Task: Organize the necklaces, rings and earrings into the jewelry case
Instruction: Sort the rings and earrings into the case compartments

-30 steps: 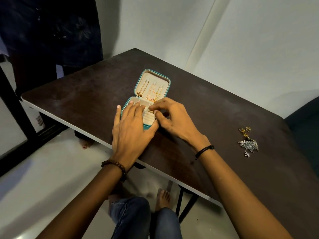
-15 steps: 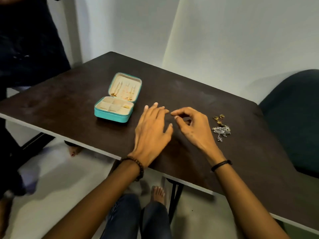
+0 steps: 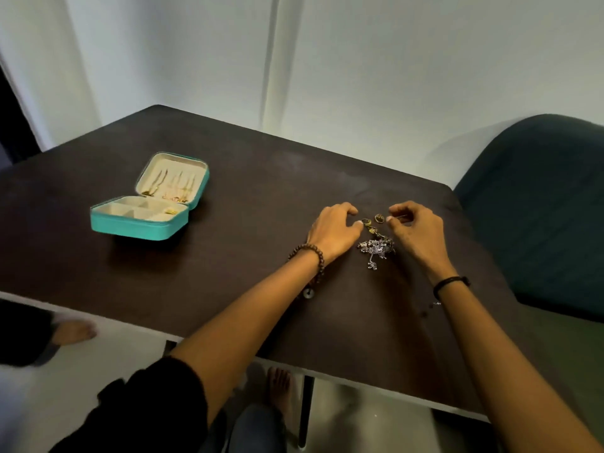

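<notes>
The left hand lay palm down on the table, fingers loosely curled and gripping nothing, its thumb tip just beside the nearest ring. The right hand hovered on the other side of the loose jewelry, fingers curled, with thumb and forefinger drawn together as in a pinch. A thin gold glint showed at those fingertips, but I could not tell whether they held it.

Between the hands lay three small gold pieces, rings by the look of them, close together. Just nearer the person sat one tangled silver heap, touching or nearly touching the right hand.

One teal case stood open, well apart to the left. About three gold chains hung in its raised lid. Its base was split into cream compartments, and one small gold piece lay in the right-hand one.

A beaded bracelet circled the left wrist and a black band the right.

The table was dark brown with a pale edge and stood against a white wall. A dark green chair stood at its right. Another person's bare foot showed on the pale floor to the left.
</notes>
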